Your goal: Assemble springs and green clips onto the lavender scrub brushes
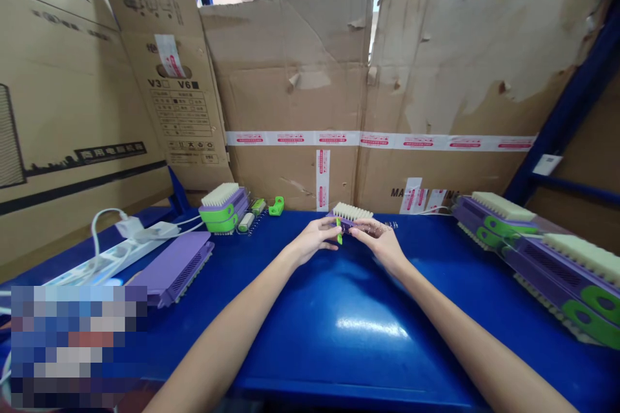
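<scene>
My left hand (314,241) pinches a small bright green plastic piece (339,232) between thumb and fingers, above the blue table. Close beside it on the right, my right hand (382,246) has its thumb and fingertips drawn together; whatever lies between them is too small to make out. Just behind both hands is a purple block with cream bristle-like rows (352,211), partly covered by the fingers. Small metal bits (391,224) show beyond the right hand's knuckles.
Purple-and-green blocks with cream tops stand at left (223,206) and right (504,219). A green bracket (276,206) lies near the left one. A purple panel (177,264) and a white power strip (116,251) lie at left. Cardboard (290,103) walls the back.
</scene>
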Tool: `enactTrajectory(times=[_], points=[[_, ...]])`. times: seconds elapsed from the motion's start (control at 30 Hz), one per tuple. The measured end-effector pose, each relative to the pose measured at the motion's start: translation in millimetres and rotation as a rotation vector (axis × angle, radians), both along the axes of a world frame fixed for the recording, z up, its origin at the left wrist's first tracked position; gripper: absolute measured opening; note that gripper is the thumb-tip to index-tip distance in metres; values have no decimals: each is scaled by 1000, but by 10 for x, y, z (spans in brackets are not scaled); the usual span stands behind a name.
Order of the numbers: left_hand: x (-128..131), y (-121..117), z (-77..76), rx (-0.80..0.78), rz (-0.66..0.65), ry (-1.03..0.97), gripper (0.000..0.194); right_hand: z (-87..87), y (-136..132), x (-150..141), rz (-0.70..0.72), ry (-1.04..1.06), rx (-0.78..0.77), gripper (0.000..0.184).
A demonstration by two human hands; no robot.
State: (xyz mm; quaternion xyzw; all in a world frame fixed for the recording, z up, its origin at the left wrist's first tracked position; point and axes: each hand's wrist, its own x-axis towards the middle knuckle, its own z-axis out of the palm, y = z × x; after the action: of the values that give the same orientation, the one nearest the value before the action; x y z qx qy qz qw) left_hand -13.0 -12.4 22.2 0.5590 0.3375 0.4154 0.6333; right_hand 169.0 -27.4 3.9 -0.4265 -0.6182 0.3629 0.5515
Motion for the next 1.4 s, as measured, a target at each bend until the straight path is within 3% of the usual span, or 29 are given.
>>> enactTrajectory(times=[0.07, 0.17, 0.23, 0.43, 0.67, 0.87, 1.03, 1.2, 1.4], points=[[-52, 47, 15, -8, 74, -57, 45, 2, 35, 50, -100, -101, 77, 48], [-137, 146, 29, -23, 265, -178, 35, -46, 148, 134, -357, -393, 278, 56], [-211, 213, 29, -36, 397, -242, 33, -107, 245, 180, -475, -584, 334, 65], [-425, 341, 3, -79, 596, -265, 43, -227, 368, 316, -374, -871, 172, 71], [-529, 340, 32, -122, 488, -212, 42, -143, 213, 440, -294, -990, 158, 90], [-565, 344, 15, -113, 485, -188, 43, -120, 218, 320, -189, -897, 189, 82], [-579, 363, 15, -102, 535, -180, 39, -86, 173, 391, -152, -851, 281, 85], [-603, 346, 60, -41, 576, -194, 36, -49, 153, 462, -206, -821, 433, 80], [-675, 336, 95, 32, 531, -235, 36, -9, 160, 533, -356, -714, 500, 81]])
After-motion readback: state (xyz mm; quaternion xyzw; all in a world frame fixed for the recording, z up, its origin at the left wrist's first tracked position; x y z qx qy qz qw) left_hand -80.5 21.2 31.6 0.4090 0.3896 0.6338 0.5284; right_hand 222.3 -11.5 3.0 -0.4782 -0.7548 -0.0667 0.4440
